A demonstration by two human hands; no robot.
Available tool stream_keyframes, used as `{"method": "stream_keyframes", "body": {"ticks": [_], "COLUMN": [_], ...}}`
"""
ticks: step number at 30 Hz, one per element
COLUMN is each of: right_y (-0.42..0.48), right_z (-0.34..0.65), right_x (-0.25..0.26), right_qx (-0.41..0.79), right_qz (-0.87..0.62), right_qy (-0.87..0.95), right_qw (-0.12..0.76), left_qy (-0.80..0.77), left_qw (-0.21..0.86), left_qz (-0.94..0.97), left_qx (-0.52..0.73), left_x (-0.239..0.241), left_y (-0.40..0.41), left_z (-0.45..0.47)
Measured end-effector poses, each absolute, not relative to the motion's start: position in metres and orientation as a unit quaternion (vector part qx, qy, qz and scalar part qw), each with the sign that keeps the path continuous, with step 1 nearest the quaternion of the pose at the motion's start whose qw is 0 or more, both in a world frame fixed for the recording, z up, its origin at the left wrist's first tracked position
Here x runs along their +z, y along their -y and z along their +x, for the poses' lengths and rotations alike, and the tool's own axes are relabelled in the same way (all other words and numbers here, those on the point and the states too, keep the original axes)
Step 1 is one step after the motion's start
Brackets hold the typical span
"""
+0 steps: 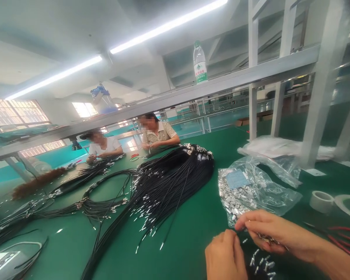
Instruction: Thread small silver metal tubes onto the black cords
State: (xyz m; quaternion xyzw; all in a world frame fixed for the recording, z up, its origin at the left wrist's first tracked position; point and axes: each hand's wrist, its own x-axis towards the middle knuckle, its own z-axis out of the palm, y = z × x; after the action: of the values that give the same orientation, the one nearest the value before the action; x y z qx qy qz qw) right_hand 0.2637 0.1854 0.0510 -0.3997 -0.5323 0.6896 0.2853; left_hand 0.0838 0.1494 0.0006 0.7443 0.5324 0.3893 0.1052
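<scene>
My left hand point(225, 254) is at the bottom edge, its fingers curled in a pinch; what it pinches is too small to name. My right hand point(266, 230) reaches in from the right with fingers closed on several small metal clasps. More loose metal clasps point(262, 266) lie on the green table point(198, 217) under the hands. Just beyond the hands lies a clear plastic bag of metal clasps point(245, 192). A large bundle of black cords with metal tips point(169, 179) fans out to the left of the bag.
Two people sit across the table at the far left, working on cords. A water bottle point(200, 62) stands on the overhead rail. Rolls of white tape point(322, 201) and red-handled pliers point(342, 237) lie at right. More cord loops point(105, 194) spread at left.
</scene>
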Motion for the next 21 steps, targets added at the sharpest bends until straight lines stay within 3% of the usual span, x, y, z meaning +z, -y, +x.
{"method": "stream_keyframes", "body": {"ticks": [10, 17, 21], "right_y": [-0.189, -0.18, -0.182], "right_z": [0.246, 0.238, 0.244], "right_x": [0.038, 0.042, 0.047], "right_qx": [0.75, 0.747, 0.708], "right_qz": [-0.352, -0.374, -0.393], "right_qy": [0.426, 0.44, 0.462], "right_qw": [0.364, 0.33, 0.361], "left_qy": [-0.538, -0.543, -0.549], "left_qw": [0.215, 0.289, 0.31], "left_qz": [0.697, 0.652, 0.653], "left_qx": [0.422, 0.444, 0.42], "left_x": [0.01, 0.021, 0.027], "left_y": [-0.149, -0.144, -0.142], "left_z": [0.084, 0.083, 0.08]}}
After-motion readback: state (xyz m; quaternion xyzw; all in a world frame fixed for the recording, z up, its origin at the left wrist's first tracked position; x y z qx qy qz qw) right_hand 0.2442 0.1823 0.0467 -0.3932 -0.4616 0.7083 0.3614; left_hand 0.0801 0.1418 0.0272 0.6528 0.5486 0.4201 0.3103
